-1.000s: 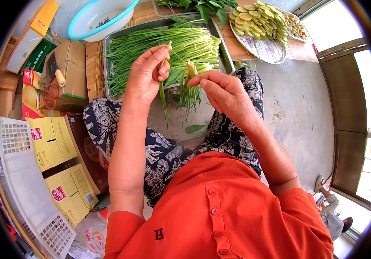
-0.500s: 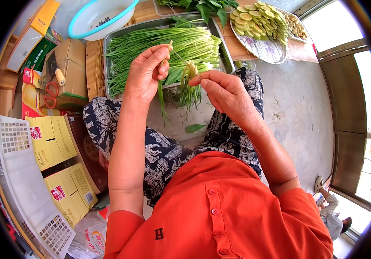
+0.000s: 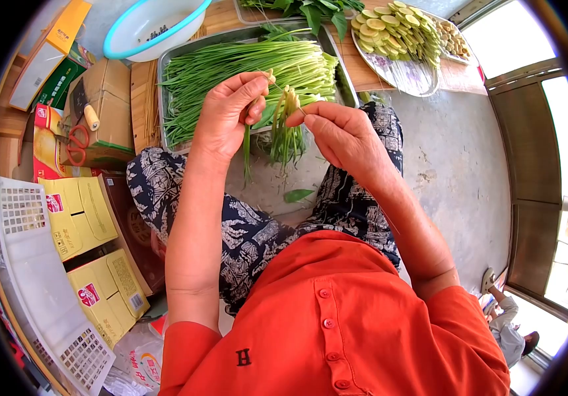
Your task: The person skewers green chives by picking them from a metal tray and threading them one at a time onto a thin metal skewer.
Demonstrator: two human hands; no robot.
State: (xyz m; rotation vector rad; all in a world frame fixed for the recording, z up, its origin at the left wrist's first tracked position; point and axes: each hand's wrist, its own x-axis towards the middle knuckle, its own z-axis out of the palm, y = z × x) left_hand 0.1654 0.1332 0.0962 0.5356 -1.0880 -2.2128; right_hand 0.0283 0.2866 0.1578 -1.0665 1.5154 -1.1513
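My left hand (image 3: 231, 115) pinches a folded garlic chive (image 3: 247, 158), its pale end at the fingertips and its green leaf hanging below. My right hand (image 3: 342, 137) grips the near end of a thin skewer, mostly hidden by fingers and greens. A bunch of folded chives (image 3: 287, 142) is threaded on this skewer and dangles between my hands. The skewer's far tip meets the pale end in my left fingers. Behind both hands, a metal tray (image 3: 348, 82) holds a thick layer of long garlic chives (image 3: 224, 69).
Bamboo sticks (image 3: 152, 99) lie left of the tray. A blue-rimmed basin (image 3: 115, 43) stands behind them. Sliced vegetables (image 3: 393, 30) fill a plate (image 3: 416, 79) at the right. Scissors (image 3: 78, 145) and a knife (image 3: 86, 109) rest by a cardboard box (image 3: 109, 92). A leaf (image 3: 298, 195) is on the floor.
My left hand has shifted slightly right, bringing the chive's pale end closer to the threaded bunch. The bunch has swung a little left; my right hand has barely moved.
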